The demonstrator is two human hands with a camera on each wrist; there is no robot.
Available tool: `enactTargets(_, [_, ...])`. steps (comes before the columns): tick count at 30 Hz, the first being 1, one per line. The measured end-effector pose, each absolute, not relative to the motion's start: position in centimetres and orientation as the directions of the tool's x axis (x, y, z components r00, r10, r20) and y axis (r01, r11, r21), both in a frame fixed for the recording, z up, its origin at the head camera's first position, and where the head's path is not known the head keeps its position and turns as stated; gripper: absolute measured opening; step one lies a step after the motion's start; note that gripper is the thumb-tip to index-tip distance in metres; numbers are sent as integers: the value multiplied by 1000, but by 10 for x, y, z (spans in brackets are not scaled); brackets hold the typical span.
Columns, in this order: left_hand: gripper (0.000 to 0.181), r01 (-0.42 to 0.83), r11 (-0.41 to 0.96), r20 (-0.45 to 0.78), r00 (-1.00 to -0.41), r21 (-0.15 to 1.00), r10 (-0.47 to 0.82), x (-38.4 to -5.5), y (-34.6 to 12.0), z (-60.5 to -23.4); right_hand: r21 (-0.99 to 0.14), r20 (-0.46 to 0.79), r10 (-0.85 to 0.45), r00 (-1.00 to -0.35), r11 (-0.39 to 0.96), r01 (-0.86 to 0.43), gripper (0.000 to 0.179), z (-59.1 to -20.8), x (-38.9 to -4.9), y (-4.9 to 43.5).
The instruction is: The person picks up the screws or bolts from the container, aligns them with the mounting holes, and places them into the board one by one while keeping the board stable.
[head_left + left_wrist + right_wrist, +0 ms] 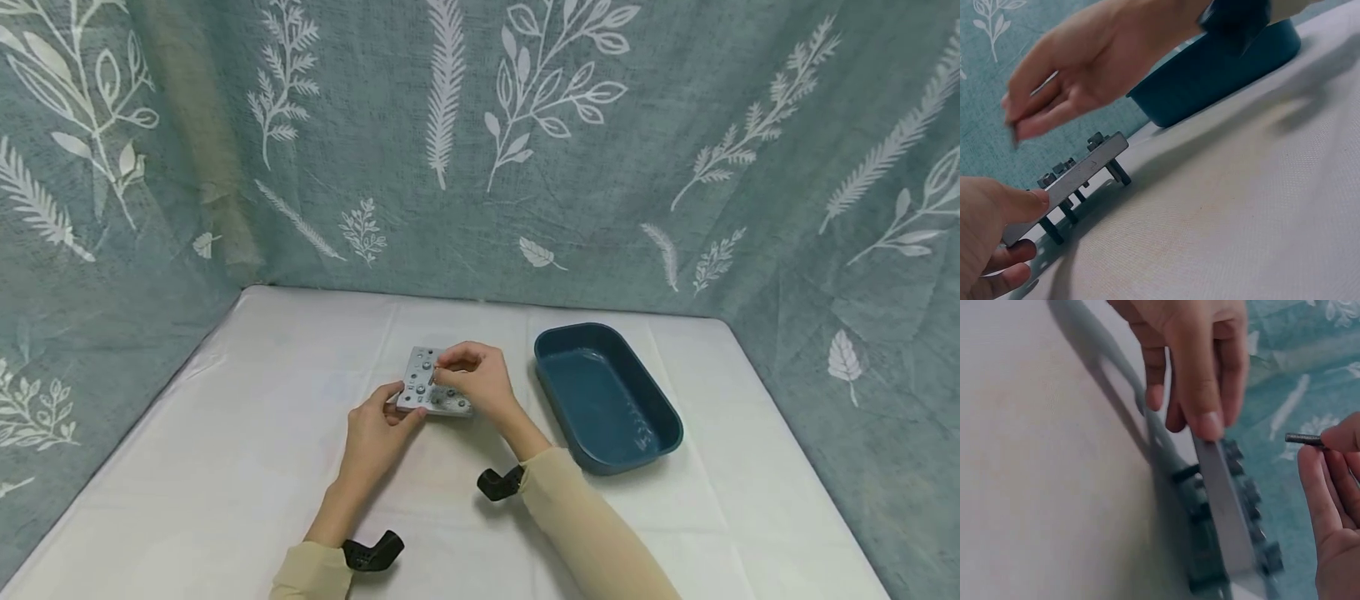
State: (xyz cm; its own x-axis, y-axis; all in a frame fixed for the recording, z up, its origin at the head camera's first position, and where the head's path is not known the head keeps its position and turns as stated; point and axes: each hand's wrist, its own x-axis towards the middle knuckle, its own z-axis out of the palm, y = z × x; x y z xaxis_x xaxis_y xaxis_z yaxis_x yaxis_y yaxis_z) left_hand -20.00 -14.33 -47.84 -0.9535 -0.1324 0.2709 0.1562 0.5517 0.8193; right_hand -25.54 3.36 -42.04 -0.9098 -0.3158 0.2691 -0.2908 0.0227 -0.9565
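A grey metal plate with several bolts through it is tilted just above the white cloth, its bolt shanks sticking out below. My left hand grips it by its left edge, thumb on the near side and fingers beneath. Above the plate, my right hand pinches a small threaded screw between thumb and fingertips. In the right wrist view the screw points toward the plate side and stands apart from it. Its head is hidden by the fingers.
A deep blue-green tub stands right of the plate, beside my right forearm. Black camera mounts stick out from both wrists over the white-covered table. A green leaf-patterned curtain hangs behind and along the sides.
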Motion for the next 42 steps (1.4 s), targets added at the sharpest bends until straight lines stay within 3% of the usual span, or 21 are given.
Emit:
enactTargets(13, [50,204,537,304,-947,818,-103,-201,-146,-481,-949,225,-508,-831,77,-304,10,-451,-282,10])
enactTargets(28, [49,199,548,307,-945,813,-112,-201,-150,-482,-970,123,-603,-788,95,-224,12,-449,-293,10])
enactTargets(42, [46,198,531,307,-943,824,-124,-200,-151,-482,-967,137,-629,-765,82,-241,8,-453,-301,3])
